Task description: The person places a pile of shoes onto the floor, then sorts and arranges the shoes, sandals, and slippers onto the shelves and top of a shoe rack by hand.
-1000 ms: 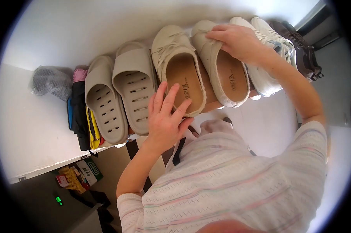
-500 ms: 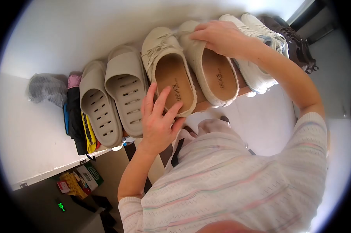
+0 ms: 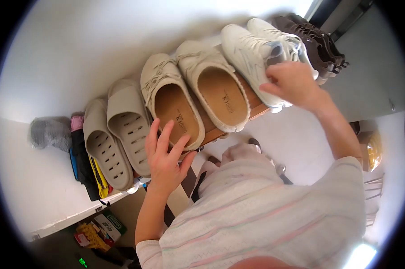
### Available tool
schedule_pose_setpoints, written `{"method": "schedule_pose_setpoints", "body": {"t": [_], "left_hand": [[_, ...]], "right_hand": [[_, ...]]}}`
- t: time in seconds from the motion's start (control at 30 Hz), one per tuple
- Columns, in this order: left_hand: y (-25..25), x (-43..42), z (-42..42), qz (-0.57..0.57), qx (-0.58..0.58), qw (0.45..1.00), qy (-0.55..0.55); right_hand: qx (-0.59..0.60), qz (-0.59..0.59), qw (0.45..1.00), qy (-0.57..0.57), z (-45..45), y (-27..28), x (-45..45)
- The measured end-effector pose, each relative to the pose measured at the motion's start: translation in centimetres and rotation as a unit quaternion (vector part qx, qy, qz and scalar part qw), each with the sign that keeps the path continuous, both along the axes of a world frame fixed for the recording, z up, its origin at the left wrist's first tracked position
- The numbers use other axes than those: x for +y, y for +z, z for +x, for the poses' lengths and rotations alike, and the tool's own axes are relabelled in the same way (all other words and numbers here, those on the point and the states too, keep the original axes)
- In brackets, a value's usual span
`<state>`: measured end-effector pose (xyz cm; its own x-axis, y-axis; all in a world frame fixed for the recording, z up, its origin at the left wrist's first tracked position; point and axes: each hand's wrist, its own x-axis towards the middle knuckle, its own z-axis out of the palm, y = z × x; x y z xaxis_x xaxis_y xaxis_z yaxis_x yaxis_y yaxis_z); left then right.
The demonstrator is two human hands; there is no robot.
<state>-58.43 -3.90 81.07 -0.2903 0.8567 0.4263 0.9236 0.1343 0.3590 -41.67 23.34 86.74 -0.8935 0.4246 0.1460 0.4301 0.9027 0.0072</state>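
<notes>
Beige clog, left unit of its pair [image 3: 166, 83]: located directly ahead of the left hand [image 3: 163, 163], toe pointing toward the wall [image 3: 90, 49], heel toward the person. Left hand: fingers extended and spread, thumb set apart, nothing enclosed. Its fingertips overlap the heel end of the clog in view; whether they press on the rim cannot be told.

Right hand [image 3: 296, 85]: positioned at the heel end of the near white sneaker [image 3: 246, 56], fingers bent, thumb separated from the forefinger. Whether the fingers grip the sneaker cannot be told. The sneaker extends from this hand toward the wall.

Right beige clog [image 3: 213, 80]: seated between the left clog and the near white sneaker, aligned with both, apart from either hand. Far white sneaker [image 3: 272, 33]: just beside its mate, on the side away from the clogs. Dark brown shoes [image 3: 312, 42]: at the right end of the row.

Grey-beige slides [image 3: 126, 114]: left of the clogs, the nearer one partly behind the left hand. Wooden board [image 3: 257, 106]: beneath the footwear. Black folded item [image 3: 82, 157], yellow item [image 3: 98, 177] and bubble-wrapped parcel [image 3: 51, 134]: left of the slides.
</notes>
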Motion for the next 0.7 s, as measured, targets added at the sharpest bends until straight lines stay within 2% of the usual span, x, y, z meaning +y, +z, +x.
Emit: {"method": "schedule_pose_setpoints", "body": {"t": [0.1,0.2,0.33,0.7], "left_hand": [[0.3,0.3,0.3,-0.011,0.009,1.000,-0.008],[0.2,0.5,0.4,-0.014,0.017,1.000,-0.009],[-0.1,0.5,0.5,-0.008,0.014,1.000,-0.013],[-0.6,0.8,0.6,0.002,0.004,1.000,-0.009]], "right_hand": [[-0.028,0.019,0.999,-0.031,-0.5,-1.1,-0.2],[-0.010,-0.019,0.998,-0.062,-0.3,-1.9,-0.3],[0.035,-0.046,0.997,-0.055,-0.3,-2.2,-0.3],[0.062,-0.041,0.997,-0.030,-0.2,-2.6,-0.6]]}}
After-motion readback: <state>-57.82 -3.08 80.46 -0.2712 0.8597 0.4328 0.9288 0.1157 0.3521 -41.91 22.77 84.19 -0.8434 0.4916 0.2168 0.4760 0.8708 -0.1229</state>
